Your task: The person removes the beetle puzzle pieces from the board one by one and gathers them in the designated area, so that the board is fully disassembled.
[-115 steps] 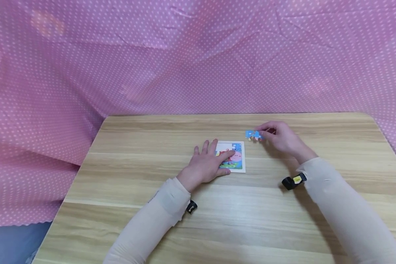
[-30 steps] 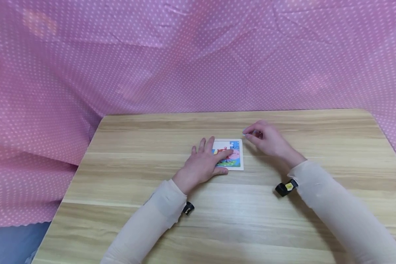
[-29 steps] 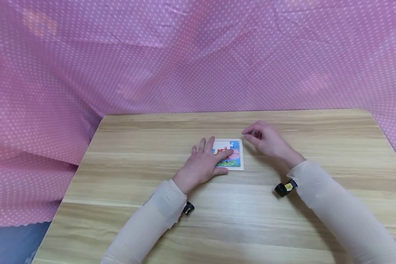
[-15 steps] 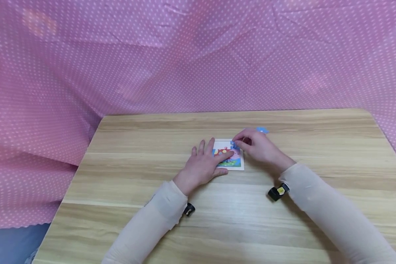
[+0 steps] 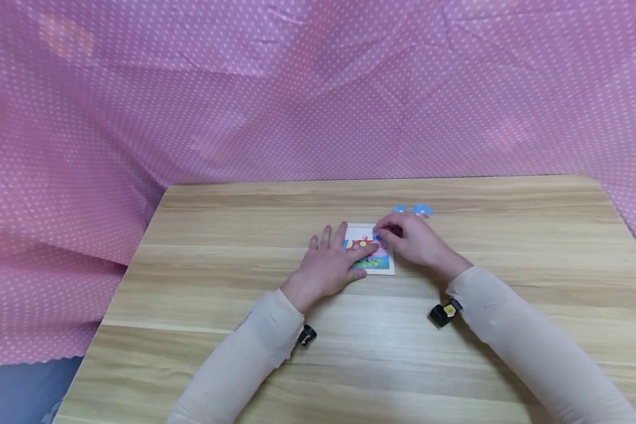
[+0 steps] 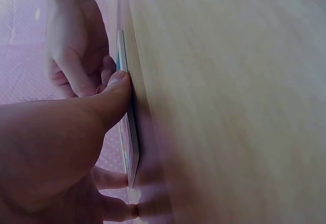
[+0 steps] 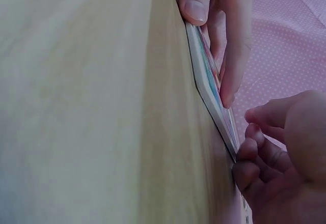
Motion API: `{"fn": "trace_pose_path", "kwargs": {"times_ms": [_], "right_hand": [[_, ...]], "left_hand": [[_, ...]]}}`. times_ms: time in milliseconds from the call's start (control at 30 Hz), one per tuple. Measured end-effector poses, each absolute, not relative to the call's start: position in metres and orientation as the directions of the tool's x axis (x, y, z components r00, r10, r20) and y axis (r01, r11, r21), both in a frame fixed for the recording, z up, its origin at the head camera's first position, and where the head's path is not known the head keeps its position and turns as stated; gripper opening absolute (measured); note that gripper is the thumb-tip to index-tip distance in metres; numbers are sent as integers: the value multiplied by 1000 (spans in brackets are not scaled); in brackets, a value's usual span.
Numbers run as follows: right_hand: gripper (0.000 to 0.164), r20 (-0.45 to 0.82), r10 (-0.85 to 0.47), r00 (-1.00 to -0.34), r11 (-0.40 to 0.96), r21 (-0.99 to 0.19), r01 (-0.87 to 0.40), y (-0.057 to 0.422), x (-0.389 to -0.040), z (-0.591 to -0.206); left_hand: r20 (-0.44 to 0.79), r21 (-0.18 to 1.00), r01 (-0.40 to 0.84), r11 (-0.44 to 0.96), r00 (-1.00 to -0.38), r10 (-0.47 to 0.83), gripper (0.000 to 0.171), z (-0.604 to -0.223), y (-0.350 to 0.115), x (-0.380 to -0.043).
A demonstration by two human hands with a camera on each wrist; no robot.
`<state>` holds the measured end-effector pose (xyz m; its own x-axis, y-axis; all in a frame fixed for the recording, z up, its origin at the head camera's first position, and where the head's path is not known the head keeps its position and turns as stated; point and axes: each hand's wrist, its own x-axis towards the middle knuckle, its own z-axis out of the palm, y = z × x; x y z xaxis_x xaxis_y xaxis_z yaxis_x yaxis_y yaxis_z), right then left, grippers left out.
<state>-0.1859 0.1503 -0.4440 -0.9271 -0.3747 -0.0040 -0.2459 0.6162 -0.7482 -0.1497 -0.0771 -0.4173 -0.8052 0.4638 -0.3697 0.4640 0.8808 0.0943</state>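
A small white-framed jigsaw puzzle (image 5: 368, 271) with a cartoon picture lies on the wooden table; a white backing area shows along its top. My left hand (image 5: 325, 265) rests spread over its left half, index finger reaching across the picture and thumb at the front edge. In the left wrist view, the thumb (image 6: 119, 79) touches the frame's rim. At the upper right corner my right hand (image 5: 416, 238) has curled fingers, its thumb and index fingertips pinching at a blue puzzle piece (image 5: 375, 233). Most of that piece is hidden under the fingers.
Two loose blue puzzle pieces, a left one (image 5: 400, 208) and a right one (image 5: 421, 209), lie just behind the right hand. The table (image 5: 233, 247) extends around both arms. Pink dotted cloth (image 5: 318, 94) hangs along its back edge.
My right hand has left the loose pieces behind the puzzle and come forward and left to its upper right corner. The two loose pieces now show. My left hand keeps its place.
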Motion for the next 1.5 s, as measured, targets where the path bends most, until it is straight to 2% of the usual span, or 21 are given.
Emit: {"fn": "trace_pose_path", "kwargs": {"times_ms": [300,633,1500], "right_hand": [[21,-5,-430,-903,643,-704,-302,151,-191,-445],[22,3,-471,-882,624,-706,-336,152,-193,-442],[15,-44,-463,-885,653,-692,-307,148,-191,-439]], "left_hand": [[-361,97,466,880,-807,467,62,-416,-74,-151],[-364,71,471,879,-809,463,61,-412,-74,-151],[-377,55,469,882,-808,453,62,-416,-75,-150]]}}
